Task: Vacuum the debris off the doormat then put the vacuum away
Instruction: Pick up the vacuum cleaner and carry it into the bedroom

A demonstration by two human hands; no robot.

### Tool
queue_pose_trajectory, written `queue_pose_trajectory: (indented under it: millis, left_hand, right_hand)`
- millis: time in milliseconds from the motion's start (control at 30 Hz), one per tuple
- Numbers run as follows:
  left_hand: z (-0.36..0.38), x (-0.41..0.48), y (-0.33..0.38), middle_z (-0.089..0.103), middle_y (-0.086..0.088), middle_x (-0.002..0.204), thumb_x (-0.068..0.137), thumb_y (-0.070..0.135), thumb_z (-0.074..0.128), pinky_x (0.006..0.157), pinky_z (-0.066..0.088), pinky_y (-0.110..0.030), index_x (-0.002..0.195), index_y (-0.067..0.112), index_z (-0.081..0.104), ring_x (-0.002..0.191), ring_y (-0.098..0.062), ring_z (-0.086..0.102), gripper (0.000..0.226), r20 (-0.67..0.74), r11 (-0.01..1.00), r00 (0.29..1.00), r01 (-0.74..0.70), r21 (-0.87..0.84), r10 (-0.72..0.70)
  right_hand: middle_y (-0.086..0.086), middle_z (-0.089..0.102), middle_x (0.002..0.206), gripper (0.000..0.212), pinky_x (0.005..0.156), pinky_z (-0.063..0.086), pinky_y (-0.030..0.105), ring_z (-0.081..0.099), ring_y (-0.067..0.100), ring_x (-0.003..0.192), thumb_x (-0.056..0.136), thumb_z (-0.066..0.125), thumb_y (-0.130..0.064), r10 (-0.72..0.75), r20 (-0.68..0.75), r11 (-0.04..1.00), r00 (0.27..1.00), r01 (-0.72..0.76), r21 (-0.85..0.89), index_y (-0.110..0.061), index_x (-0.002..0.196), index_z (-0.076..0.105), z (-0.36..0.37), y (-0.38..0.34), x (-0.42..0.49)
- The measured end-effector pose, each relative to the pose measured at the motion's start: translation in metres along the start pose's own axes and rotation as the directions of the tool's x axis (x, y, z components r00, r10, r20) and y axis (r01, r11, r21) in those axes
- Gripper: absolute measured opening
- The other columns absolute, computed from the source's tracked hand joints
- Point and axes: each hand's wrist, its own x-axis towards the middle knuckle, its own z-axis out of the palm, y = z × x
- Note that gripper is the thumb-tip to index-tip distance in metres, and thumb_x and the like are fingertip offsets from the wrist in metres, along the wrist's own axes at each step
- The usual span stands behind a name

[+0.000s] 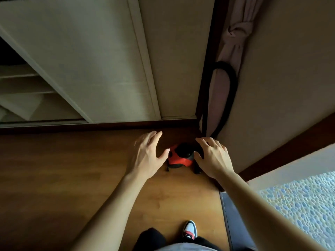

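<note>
A small red and black vacuum [178, 159] stands on the wooden floor in the corner where the wardrobe meets the wall. Its black hose [230, 93] loops up against the wall beside a tied pink curtain. My left hand [147, 154] hovers just left of the vacuum with fingers spread. My right hand [213, 157] hovers just right of it, fingers spread too, and covers part of its right side. Neither hand holds anything. A pebble-patterned doormat [304, 203] lies at the right edge of view.
A pale wardrobe [101, 66] with a sliding door and open shelves at the left fills the top. A dark baseboard [282, 153] runs along the wall. A dark threshold strip [235, 218] borders the mat. My sneaker [190, 230] stands on the floor below.
</note>
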Motion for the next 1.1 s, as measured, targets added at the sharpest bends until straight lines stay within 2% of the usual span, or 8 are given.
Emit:
queue_pose_trajectory:
  millis: [333, 567, 733, 800, 933, 1100]
  left_hand:
    - [0.022, 0.101, -0.052, 0.05, -0.001, 0.145, 0.087, 0.066, 0.04, 0.11, 0.042, -0.042, 0.142, 0.024, 0.046, 0.135, -0.02, 0.045, 0.07, 0.065, 0.999, 0.998, -0.003, -0.035, 0.005]
    - [0.023, 0.193, -0.098, 0.048, 0.003, 0.148, 0.089, 0.067, 0.036, 0.109, 0.043, -0.038, 0.145, 0.026, 0.042, 0.137, -0.015, 0.043, 0.07, 0.167, 0.979, 0.968, -0.199, 0.046, 0.189]
    - [0.022, 0.243, -0.14, 0.042, 0.004, 0.153, 0.09, 0.067, 0.031, 0.112, 0.038, -0.038, 0.149, 0.027, 0.035, 0.141, -0.014, 0.038, 0.071, 0.267, 0.944, 0.91, -0.33, -0.003, 0.319]
    - [0.026, 0.257, -0.156, 0.043, 0.004, 0.152, 0.089, 0.067, 0.03, 0.111, 0.038, -0.037, 0.148, 0.027, 0.037, 0.14, -0.014, 0.04, 0.072, 0.287, 0.932, 0.891, -0.363, -0.016, 0.352]
    - [0.041, 0.275, -0.169, 0.052, 0.003, 0.145, 0.09, 0.063, 0.037, 0.104, 0.043, -0.033, 0.144, 0.024, 0.046, 0.132, -0.014, 0.049, 0.067, 0.3, 0.906, 0.858, -0.418, -0.069, 0.418]
    - [0.068, 0.284, -0.172, 0.062, 0.002, 0.134, 0.09, 0.056, 0.045, 0.096, 0.048, -0.03, 0.136, 0.019, 0.055, 0.122, -0.014, 0.058, 0.06, 0.309, 0.869, 0.815, -0.485, -0.1, 0.49]
  right_hand:
    - [-0.004, 0.044, 0.152, 0.057, 0.111, 0.035, 0.042, 0.04, 0.021, 0.139, 0.098, 0.052, -0.046, 0.085, 0.083, 0.996, 0.993, -0.082, -0.032, -0.03, 0.151, 0.041, 0.014, -0.008, 0.095]
    - [0.001, 0.049, 0.149, 0.056, 0.109, 0.04, 0.046, 0.046, 0.025, 0.136, 0.097, 0.057, -0.042, 0.282, 0.013, 0.959, 0.959, -0.282, -0.004, -0.025, 0.149, 0.046, 0.029, -0.031, 0.157]
    - [0.004, 0.053, 0.145, 0.055, 0.105, 0.046, 0.049, 0.05, 0.027, 0.132, 0.095, 0.059, -0.04, 0.42, -0.044, 0.907, 0.906, -0.418, 0.058, -0.023, 0.147, 0.048, 0.046, -0.05, 0.186]
    - [0.005, 0.056, 0.141, 0.055, 0.102, 0.048, 0.047, 0.053, 0.029, 0.127, 0.094, 0.056, -0.042, 0.468, -0.063, 0.883, 0.882, -0.465, 0.058, -0.023, 0.145, 0.051, 0.053, -0.051, 0.188]
    - [0.005, 0.058, 0.138, 0.066, 0.097, 0.05, 0.044, 0.057, 0.031, 0.12, 0.087, 0.036, -0.053, 0.519, -0.084, 0.855, 0.85, -0.518, 0.044, -0.023, 0.144, 0.053, 0.07, -0.05, 0.18]
    - [0.009, 0.059, 0.139, 0.063, 0.101, 0.047, 0.045, 0.058, 0.034, 0.122, 0.087, 0.049, -0.046, 0.568, -0.059, 0.823, 0.821, -0.566, 0.039, -0.017, 0.142, 0.055, 0.093, -0.034, 0.172]
